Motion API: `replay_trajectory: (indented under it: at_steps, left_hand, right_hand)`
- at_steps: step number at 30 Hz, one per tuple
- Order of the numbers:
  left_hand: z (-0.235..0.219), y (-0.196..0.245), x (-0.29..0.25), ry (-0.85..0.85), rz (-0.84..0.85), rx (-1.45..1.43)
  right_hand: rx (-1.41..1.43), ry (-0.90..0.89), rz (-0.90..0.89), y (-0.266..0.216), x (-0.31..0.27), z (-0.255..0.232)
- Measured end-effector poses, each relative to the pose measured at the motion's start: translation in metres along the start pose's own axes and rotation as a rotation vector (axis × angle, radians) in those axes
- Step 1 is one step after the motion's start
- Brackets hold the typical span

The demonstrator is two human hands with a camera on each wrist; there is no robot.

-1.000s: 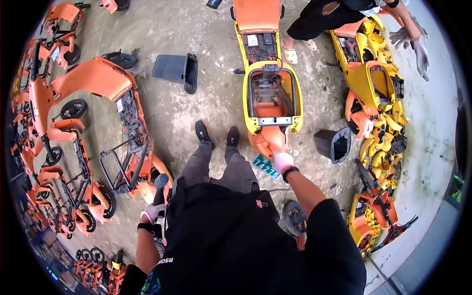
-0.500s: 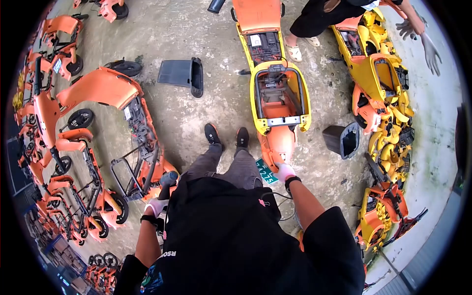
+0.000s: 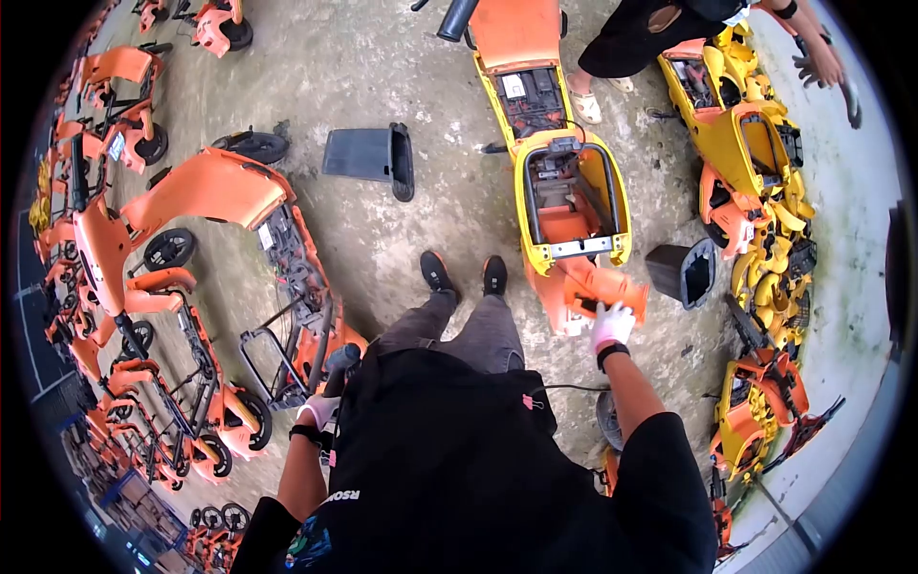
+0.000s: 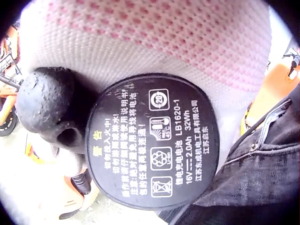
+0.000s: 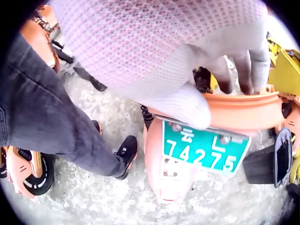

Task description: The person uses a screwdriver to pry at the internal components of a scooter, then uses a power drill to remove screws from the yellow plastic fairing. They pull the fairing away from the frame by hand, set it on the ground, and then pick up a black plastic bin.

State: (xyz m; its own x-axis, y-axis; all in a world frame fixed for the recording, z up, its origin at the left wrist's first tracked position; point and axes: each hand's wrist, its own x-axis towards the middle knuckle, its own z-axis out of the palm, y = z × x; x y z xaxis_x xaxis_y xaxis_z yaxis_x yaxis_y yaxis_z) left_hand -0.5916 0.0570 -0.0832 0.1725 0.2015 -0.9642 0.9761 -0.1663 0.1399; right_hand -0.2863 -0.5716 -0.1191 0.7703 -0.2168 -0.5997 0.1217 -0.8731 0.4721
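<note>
Clasping, knit-gloved: right hand (image 3: 612,327) round curved orange panel (image 5: 248,111), left hand (image 3: 320,411) round black tool (image 4: 154,145)

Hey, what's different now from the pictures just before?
The right hand has swung the orange piece it holds out to the right of the scooter's tail, and the green plate no longer shows in the head view. Nothing was let go. The left hand still holds the dark battery tool.
</note>
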Motion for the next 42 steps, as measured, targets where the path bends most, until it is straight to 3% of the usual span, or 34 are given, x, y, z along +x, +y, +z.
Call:
replay_trajectory:
  at_steps: [1, 2, 3, 4, 5, 6, 7, 8, 9, 10, 12, 13, 14, 16, 17, 18, 20, 23, 24, 25, 26, 29, 30, 31, 32, 33, 34, 36, 38, 40, 41, 42]
  left_hand:
    - [-0.003, 0.006, 0.004, 0.018, 0.003, -0.004]
    - [-0.003, 0.017, 0.006, 0.035, 0.006, -0.011]
    - [-0.001, 0.05, -0.009, 0.038, 0.011, -0.025]
    - [0.001, 0.086, -0.032, 0.03, -0.096, -0.177]
    - [-0.001, 0.093, -0.026, 0.022, -0.077, -0.135]
    - [-0.005, 0.096, -0.022, 0.021, -0.06, -0.097]
    - [-0.009, 0.108, -0.024, 0.001, -0.06, -0.086]
    - [-0.009, 0.119, -0.025, 0.025, -0.051, -0.04]
    - [-0.011, 0.13, -0.029, 0.019, -0.041, 0.016]
    - [-0.011, 0.151, -0.042, 0.015, -0.033, 0.072]
    - [-0.012, 0.159, -0.039, 0.024, 0.013, 0.036]
    - [-0.013, 0.155, -0.026, -0.01, 0.044, -0.037]
    - [-0.014, 0.155, -0.015, -0.03, 0.037, -0.147]
    - [-0.018, 0.167, -0.003, -0.092, -0.045, -0.244]
    - [-0.02, 0.17, 0.01, -0.087, 0.07, -0.243]
    - [-0.024, 0.198, 0.005, -0.112, 0.064, -0.249]
    - [-0.02, 0.196, 0.045, -0.004, 0.124, -0.14]
    - [-0.016, 0.281, 0.003, 0.017, 0.196, 0.025]
    - [-0.013, 0.271, 0.045, 0.08, 0.223, 0.244]
    - [-0.005, 0.298, 0.032, 0.144, 0.279, 0.293]
    - [0.0, 0.348, -0.008, 0.138, 0.184, 0.377]
    - [0.039, 0.404, -0.015, 0.38, 0.178, 0.601]
    - [0.049, 0.424, -0.029, 0.414, 0.213, 0.605]
    - [0.05, 0.441, -0.03, 0.247, 0.298, 0.647]
    - [0.069, 0.439, -0.009, 0.374, 0.253, 0.611]
    - [0.083, 0.434, 0.011, 0.36, 0.266, 0.594]
    - [0.087, 0.438, 0.015, 0.341, 0.282, 0.582]
    - [0.084, 0.447, 0.019, 0.175, 0.298, 0.486]
    - [0.085, 0.443, 0.035, 0.153, 0.333, 0.396]
    - [0.071, 0.435, 0.064, 0.007, 0.305, 0.025]
    - [0.071, 0.424, 0.087, 0.14, 0.285, 0.013]
    - [0.073, 0.408, 0.112, 0.324, 0.321, 0.095]
  right_hand:
    - [-0.038, -0.016, 0.003, 0.004, -0.011, -0.029]
    - [-0.058, 0.148, -0.01, 0.005, -0.008, -0.012]
    - [0.037, 0.048, -0.043, -0.002, -0.011, -0.019]
    - [0.132, -0.05, -0.077, -0.01, -0.014, -0.03]
    - [0.244, -0.11, -0.168, -0.018, -0.014, -0.015]
    - [0.549, -0.205, -0.239, -0.028, -0.013, 0.01]
    - [0.701, -0.204, -0.437, -0.037, -0.011, 0.045]
    - [1.133, -0.559, -0.341, -0.048, -0.023, 0.032]
    - [1.158, -0.668, -0.266, -0.06, -0.026, 0.029]
    - [1.166, -0.634, -0.292, -0.069, -0.022, 0.047]
    - [1.174, -0.421, -0.168, -0.077, -0.029, 0.054]
    - [0.984, -0.334, -0.262, -0.076, -0.026, 0.047]
    - [0.951, -0.288, -0.212, -0.074, -0.03, 0.025]
    - [0.689, 0.06, -0.242, -0.078, -0.022, -0.005]
    - [0.841, 0.085, -0.202, -0.084, -0.017, -0.043]
    - [0.993, 0.101, -0.163, -0.098, -0.009, -0.09]
    - [1.146, 0.231, -0.321, -0.124, -0.006, -0.154]
    - [1.439, -0.454, -0.519, -0.166, -0.01, -0.237]
    - [1.593, -0.688, -0.601, -0.187, -0.011, -0.249]
    - [1.554, -0.841, -0.635, -0.207, -0.011, -0.258]
    - [1.506, -0.992, -0.666, -0.226, -0.011, -0.266]
    - [1.546, -1.162, -0.538, -0.273, -0.014, -0.283]
    - [1.754, -1.088, -0.412, -0.282, -0.02, -0.289]
    - [1.819, -0.935, -0.431, -0.295, -0.009, -0.279]
    - [1.876, -0.784, -0.451, -0.306, -0.001, -0.274]
    - [2.021, -0.795, -0.317, -0.311, 0.006, -0.266]
    - [1.892, -0.764, -0.265, -0.303, 0.014, -0.271]
    - [1.87, -0.897, -0.093, -0.299, 0.045, -0.254]
    - [1.874, -0.914, -0.064, -0.294, 0.077, -0.245]
    - [1.869, -0.782, -0.222, -0.297, 0.102, -0.238]
    - [1.904, -0.873, 0.105, -0.308, 0.116, -0.245]
    - [1.888, -0.842, 0.134, -0.317, 0.131, -0.236]
